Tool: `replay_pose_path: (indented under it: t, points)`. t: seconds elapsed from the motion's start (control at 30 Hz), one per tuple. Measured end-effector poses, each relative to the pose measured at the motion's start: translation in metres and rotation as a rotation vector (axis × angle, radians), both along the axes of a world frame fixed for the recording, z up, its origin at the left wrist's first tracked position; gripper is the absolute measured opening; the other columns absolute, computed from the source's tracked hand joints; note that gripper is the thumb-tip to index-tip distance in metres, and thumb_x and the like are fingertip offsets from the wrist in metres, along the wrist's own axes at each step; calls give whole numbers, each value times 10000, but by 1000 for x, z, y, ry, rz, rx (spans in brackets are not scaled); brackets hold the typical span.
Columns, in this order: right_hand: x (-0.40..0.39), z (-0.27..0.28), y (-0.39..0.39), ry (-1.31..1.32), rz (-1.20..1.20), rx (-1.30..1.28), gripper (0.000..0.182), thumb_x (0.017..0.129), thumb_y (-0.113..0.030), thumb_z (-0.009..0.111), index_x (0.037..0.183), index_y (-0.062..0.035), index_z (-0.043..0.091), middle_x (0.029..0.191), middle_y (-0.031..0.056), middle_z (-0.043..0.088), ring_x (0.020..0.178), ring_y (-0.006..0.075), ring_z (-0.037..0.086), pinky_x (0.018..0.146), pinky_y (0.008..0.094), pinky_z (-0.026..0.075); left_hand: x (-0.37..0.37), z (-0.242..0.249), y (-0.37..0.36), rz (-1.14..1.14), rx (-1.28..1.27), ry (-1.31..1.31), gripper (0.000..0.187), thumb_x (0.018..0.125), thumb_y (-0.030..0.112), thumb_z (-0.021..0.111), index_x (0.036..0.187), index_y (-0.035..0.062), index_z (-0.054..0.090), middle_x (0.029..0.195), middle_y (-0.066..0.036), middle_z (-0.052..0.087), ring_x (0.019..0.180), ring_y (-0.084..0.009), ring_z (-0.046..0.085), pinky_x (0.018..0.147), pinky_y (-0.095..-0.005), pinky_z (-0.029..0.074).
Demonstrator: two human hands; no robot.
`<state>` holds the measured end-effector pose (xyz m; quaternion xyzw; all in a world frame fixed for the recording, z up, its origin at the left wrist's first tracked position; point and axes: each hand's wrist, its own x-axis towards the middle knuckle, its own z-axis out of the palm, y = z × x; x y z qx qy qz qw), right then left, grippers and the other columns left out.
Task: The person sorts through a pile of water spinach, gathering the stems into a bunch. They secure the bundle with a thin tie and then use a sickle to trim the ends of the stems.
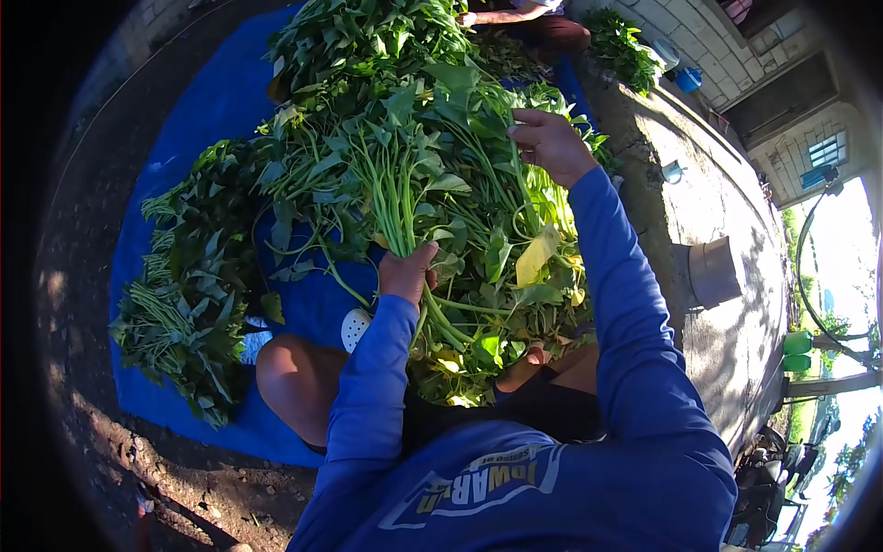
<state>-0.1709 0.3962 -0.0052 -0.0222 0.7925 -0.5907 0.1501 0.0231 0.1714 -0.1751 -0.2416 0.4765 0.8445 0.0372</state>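
My left hand (405, 276) is wrapped around the lower stems of a bunch of leafy greens (394, 198) that look like water spinach. The long stems point away from me, leaves at the far end. Farther right and higher, my right hand (555, 147) has its thumb and fingers closed on a single leafy stem (517, 170) at the edge of the heap. Around both hands spreads a large pile of loose greens (368, 46), with a yellow leaf (537, 256) on its near right side.
Bundled greens (189, 294) lie in rows at the left on a blue tarp (184, 110). Another person's arm (506, 16) reaches in at the far side of the pile. At right, a bucket-like container (716, 272) rests on concrete. A white perforated item (355, 328) sits by my left knee.
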Motion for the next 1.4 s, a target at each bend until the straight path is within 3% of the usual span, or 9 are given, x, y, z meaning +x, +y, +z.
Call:
replay_pose_path:
  t: [0.13, 0.47, 0.57, 0.6, 1.03, 1.17, 1.27, 1.33, 1.4]
  points:
    - [41, 49, -10, 102, 142, 33, 737, 955, -107, 730, 1626, -212, 442, 1047, 6, 642, 957, 105, 622, 806, 362, 557, -1, 8, 5, -14, -33, 22, 256, 858, 210, 859, 921, 56, 664, 712, -25, 587, 488, -167, 572, 435, -350, 469]
    - [23, -11, 16, -357, 185, 569, 822, 916, -47, 698, 1653, -100, 338, 1067, 77, 686, 875, 186, 716, 794, 431, 646, 4, -4, 1, -74, -91, -23, 266, 879, 208, 844, 941, 31, 656, 753, -42, 638, 491, -152, 586, 427, -332, 497]
    - [5, -42, 43, -470, 231, 295, 802, 912, -45, 723, 1619, -60, 345, 1096, 108, 705, 939, 202, 737, 835, 452, 650, 7, -2, -1, -65, -88, -24, 265, 878, 202, 840, 950, 29, 652, 759, -44, 641, 498, -151, 587, 427, -331, 491]
    - [5, -48, 44, -488, 131, 178, 517, 940, -50, 719, 1413, -54, 510, 1040, 102, 730, 883, 235, 742, 789, 413, 646, 7, -1, 0, -59, -90, -28, 264, 878, 201, 839, 950, 28, 652, 759, -44, 642, 497, -151, 586, 427, -331, 488]
    - [108, 54, 12, 465, -153, 206, 695, 842, -75, 808, 1457, -6, 491, 884, 97, 724, 797, 182, 739, 709, 330, 614, 7, 10, 12, -2, -94, 77, 326, 901, 179, 862, 1072, 13, 639, 832, -53, 677, 504, -148, 563, 432, -334, 452]
    - [106, 57, 1, 878, -209, 739, 575, 812, -98, 725, 1351, -31, 537, 851, 209, 721, 773, 365, 743, 702, 478, 589, 1, 25, 17, -11, -53, 33, 340, 899, 182, 871, 1087, 34, 629, 841, -41, 680, 527, -139, 564, 435, -323, 455]
    - [103, 18, -27, 740, -96, 778, 539, 808, -94, 653, 1332, -32, 543, 893, 295, 717, 879, 513, 702, 815, 586, 551, -3, 0, 21, -65, -31, 115, 393, 881, 328, 892, 1084, 65, 682, 818, -14, 629, 565, -149, 587, 500, -339, 495]
    - [96, -47, -46, 594, 83, 738, 668, 794, -99, 763, 1424, -17, 557, 885, 175, 758, 818, 304, 762, 758, 431, 609, -2, -8, 22, -138, 31, 46, 392, 896, 384, 872, 1051, 80, 678, 796, -13, 608, 584, -153, 602, 513, -345, 509]
    - [101, -89, -61, 280, 205, 520, 707, 791, -119, 781, 1445, 19, 548, 922, 216, 758, 818, 316, 773, 760, 414, 623, 0, -16, 21, -187, 69, 5, 429, 916, 475, 834, 1042, 110, 647, 768, -10, 580, 602, -163, 620, 539, -353, 535]
